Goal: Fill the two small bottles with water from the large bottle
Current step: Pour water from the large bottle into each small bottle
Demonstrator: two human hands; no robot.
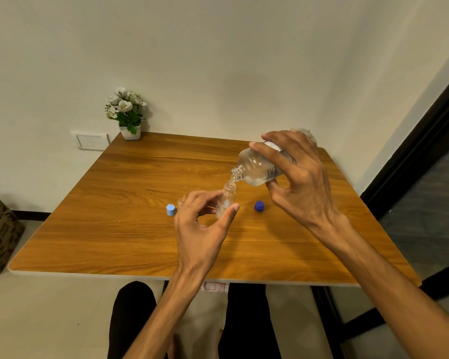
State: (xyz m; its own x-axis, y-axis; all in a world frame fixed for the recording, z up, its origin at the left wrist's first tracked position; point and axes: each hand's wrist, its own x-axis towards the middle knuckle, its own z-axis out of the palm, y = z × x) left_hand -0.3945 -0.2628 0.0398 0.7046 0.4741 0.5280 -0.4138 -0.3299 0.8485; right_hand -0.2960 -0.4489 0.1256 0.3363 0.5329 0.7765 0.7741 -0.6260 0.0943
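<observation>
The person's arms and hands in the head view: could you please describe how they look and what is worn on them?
Both forearms are bare, with no sleeves in view. The left hand and right hand wear no gloves, and no rings, watch or bracelets are visible. They are slim, with raised tendons and veins and short nails.

A wooden desk [130, 237] with a pale edge is seen against the wall. A potted plant with white flowers [127, 114] is set at its 11 o'clock corner. Near the centre, a light blue cap [171, 210] and a dark blue cap [259, 206] are laid well apart, with a small bottle [226, 203] stood between them and a second small bottle [181, 201] partly hidden just beside the light blue cap.
</observation>
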